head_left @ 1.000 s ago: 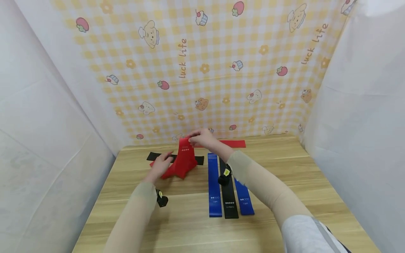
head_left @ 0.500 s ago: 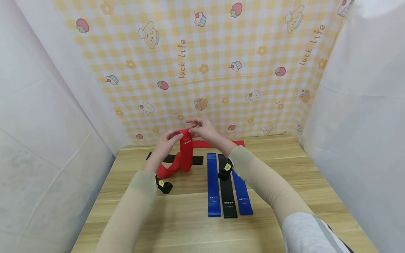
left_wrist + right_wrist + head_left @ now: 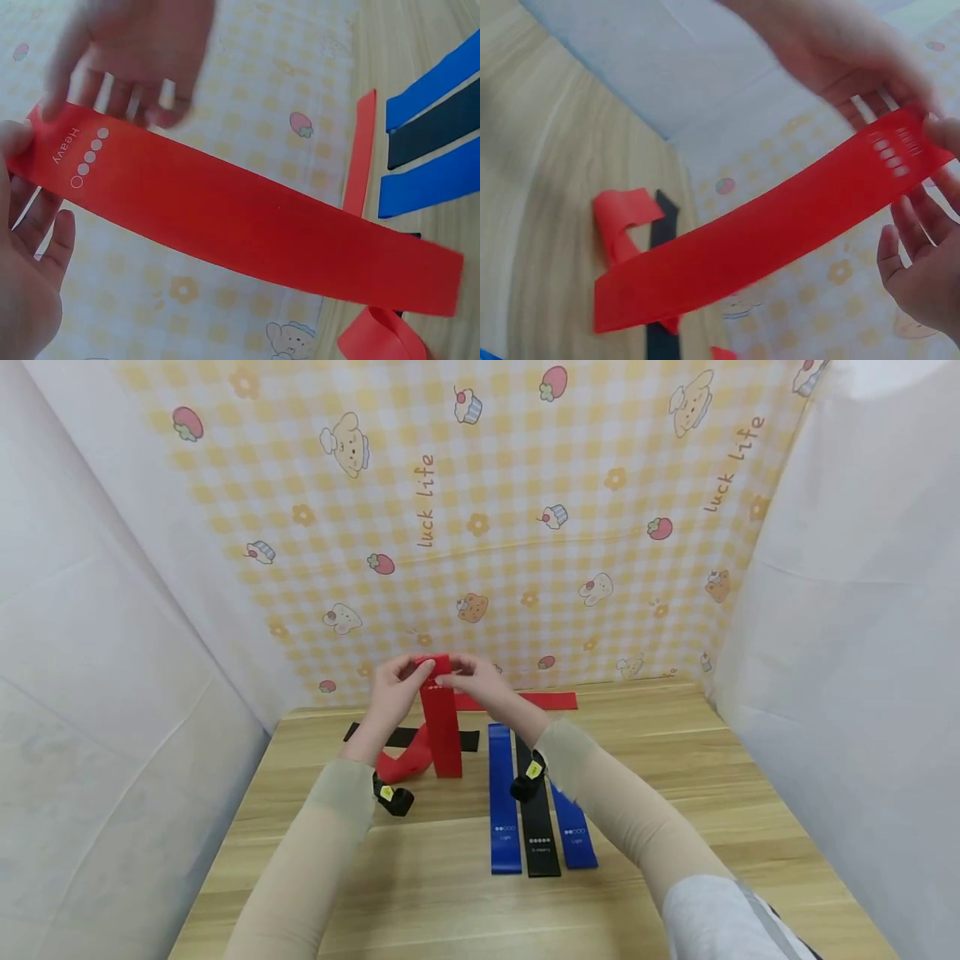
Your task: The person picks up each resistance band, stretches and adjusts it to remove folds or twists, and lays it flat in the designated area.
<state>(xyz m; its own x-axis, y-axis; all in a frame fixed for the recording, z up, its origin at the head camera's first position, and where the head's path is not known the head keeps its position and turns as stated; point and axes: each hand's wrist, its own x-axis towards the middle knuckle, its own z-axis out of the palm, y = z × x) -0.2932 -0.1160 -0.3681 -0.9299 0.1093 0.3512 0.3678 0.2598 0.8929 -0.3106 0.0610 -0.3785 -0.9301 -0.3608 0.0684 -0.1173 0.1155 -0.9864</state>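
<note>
A red resistance band (image 3: 444, 735) hangs long and flat from both hands, its lower end close over the table. White print reading "Heavy" and a row of dots mark its upper end in the left wrist view. My left hand (image 3: 392, 692) pinches the top from the left, thumb in front and fingers behind. From the right, my right hand (image 3: 486, 683) pinches the same end. Behind the hanging band lies a curled red band (image 3: 401, 766), partly over a black band (image 3: 468, 741). In the right wrist view, this curled band (image 3: 619, 217) loops up from the wood.
A red band (image 3: 551, 701) lies flat along the back edge of the wooden table (image 3: 637, 777). Right of centre, a blue band (image 3: 505, 802), a black band (image 3: 536, 818) and another blue band (image 3: 573, 835) lie side by side. A checked cloth (image 3: 510, 568) hangs behind.
My left hand has risen from low beside the red band to its top, joining my right hand. The band has come away from the curled heap and now hangs straight.
</note>
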